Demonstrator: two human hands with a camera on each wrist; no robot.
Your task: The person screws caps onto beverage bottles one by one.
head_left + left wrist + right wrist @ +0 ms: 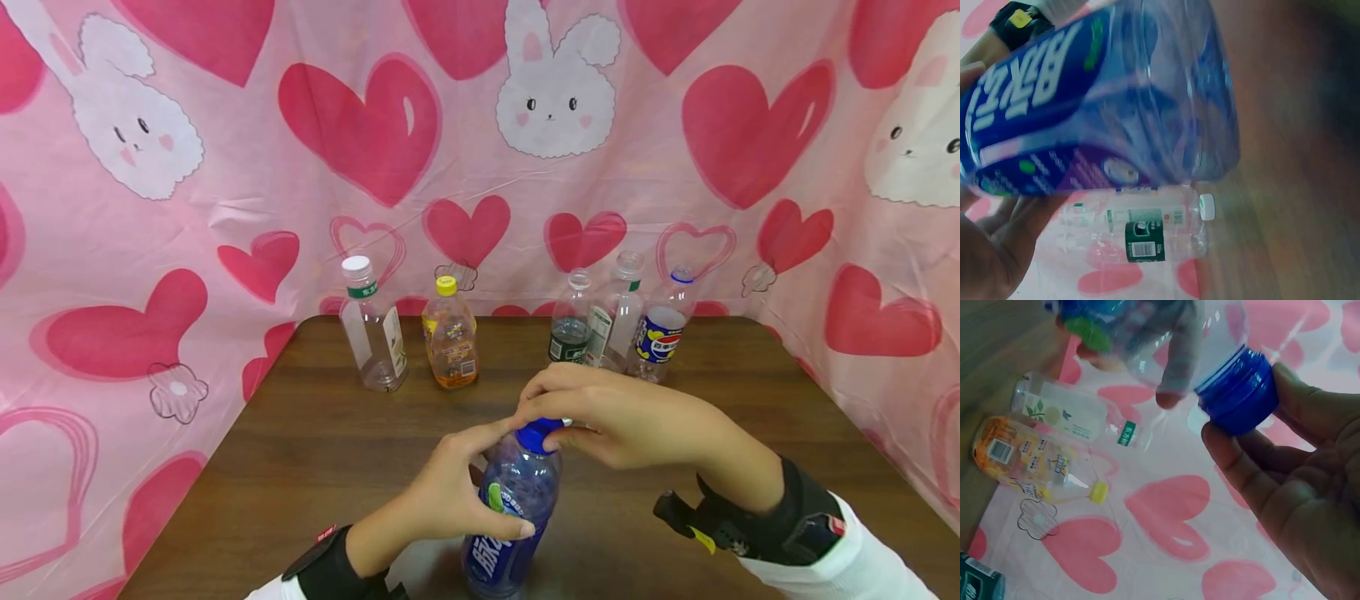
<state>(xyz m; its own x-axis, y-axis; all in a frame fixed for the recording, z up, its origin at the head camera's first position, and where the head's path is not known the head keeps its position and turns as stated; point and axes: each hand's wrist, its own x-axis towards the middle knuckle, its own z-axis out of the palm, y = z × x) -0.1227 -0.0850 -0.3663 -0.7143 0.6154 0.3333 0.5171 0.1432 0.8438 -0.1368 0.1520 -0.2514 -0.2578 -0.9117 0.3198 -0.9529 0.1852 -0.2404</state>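
A blue-tinted plastic bottle [527, 483] with a blue and purple label leans slightly in front of me on the near part of the table. Its body is gripped by my left hand [456, 487], thumb across the label and fingers behind. My right hand [615, 412] comes over the top and pinches the blue cap [537, 435]. In the right wrist view the thumb and fingers sit on the sides of the cap [1241, 397], which is on the bottle's neck. The left wrist view shows the bottle's lower body [1166, 94] large and close.
At the back left stand a white-capped clear bottle [367, 333] and a yellow-capped bottle [452, 333] with amber liquid. Back right are a green-labelled bottle [572, 321], a clear bottle [622, 312] and a Pepsi-labelled bottle [662, 333]. A loose white cap [1207, 207] lies near them. Heart-patterned cloth [480, 167] hangs behind.
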